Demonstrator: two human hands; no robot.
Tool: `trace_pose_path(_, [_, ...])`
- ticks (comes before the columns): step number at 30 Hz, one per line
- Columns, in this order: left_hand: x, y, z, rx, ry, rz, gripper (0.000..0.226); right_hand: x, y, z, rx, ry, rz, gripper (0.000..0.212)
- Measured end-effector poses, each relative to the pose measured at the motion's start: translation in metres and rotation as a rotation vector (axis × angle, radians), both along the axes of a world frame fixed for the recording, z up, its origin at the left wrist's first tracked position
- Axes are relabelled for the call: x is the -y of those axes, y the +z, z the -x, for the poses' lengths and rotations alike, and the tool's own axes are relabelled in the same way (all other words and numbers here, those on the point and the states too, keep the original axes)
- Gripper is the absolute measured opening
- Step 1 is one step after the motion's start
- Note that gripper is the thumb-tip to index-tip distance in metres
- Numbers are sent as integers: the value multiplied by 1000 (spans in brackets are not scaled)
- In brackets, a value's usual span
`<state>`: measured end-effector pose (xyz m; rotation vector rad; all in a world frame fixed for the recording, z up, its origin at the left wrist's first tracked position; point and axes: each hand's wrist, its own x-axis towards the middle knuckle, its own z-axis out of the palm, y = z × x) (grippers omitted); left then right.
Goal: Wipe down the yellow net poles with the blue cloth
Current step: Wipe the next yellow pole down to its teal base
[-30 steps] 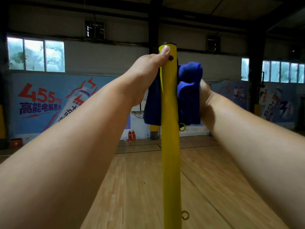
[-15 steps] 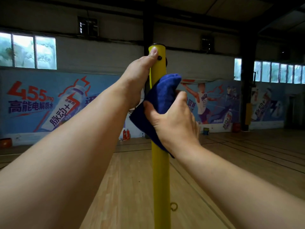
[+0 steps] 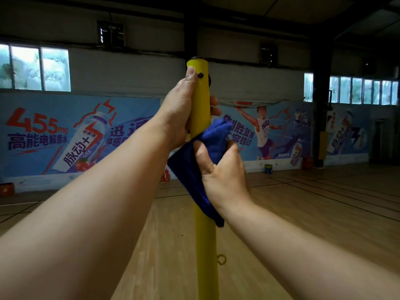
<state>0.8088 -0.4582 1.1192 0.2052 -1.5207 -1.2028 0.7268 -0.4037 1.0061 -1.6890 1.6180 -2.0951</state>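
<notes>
A: What does the right hand [image 3: 225,172] hold?
B: It grips the blue cloth [image 3: 203,161], bunched against the upright yellow pole [image 3: 204,234]
A: And the left hand [image 3: 180,111]?
B: Just above, wrapped round the pole near its top, thumb by a black bolt [image 3: 200,75]. Beyond lie wooden floor [image 3: 313,213] and a banner wall [image 3: 65,137]

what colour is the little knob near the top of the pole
Black: the small round knob on the yellow metal pole, head view.
</notes>
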Motion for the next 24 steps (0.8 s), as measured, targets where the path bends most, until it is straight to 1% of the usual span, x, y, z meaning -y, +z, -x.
trace_pose_path(2, [-4, 4, -4, 1, -9, -18, 44, 2, 19, 2, -20, 1, 16, 55])
trace_pose_path(6, [-9, 10, -11, 64, 92, -20, 55, 8, 49, 4, -97, -41, -16, 55])
trace_pose_path(8, [-8, 10, -11, 90, 120, -6, 57, 10, 51, 5, -104, -49, -24, 55])
trace_pose_path(11, [-7, 9, -6, 88, 174, 25, 51, 11, 45, 5, -107, -71, -45, 56])
trace_pose_path(14, [-3, 4, 0, 85, 233, 69, 51, 10, 36, 5, -107, -87, -67, 58])
trace_pose_path(18, [-5, -6, 2, -4, 93, 53, 35, 9, 11, 5, -76, -76, -63, 58])
trace_pose_path(22, [-7, -14, 5, -45, 5, 44, 27, 8, -20, 3, 19, -67, -74, 53])
trace_pose_path(24, [-7, -18, 6, -54, 21, 65, 23, 7, -32, 1, 73, -42, -67, 61])
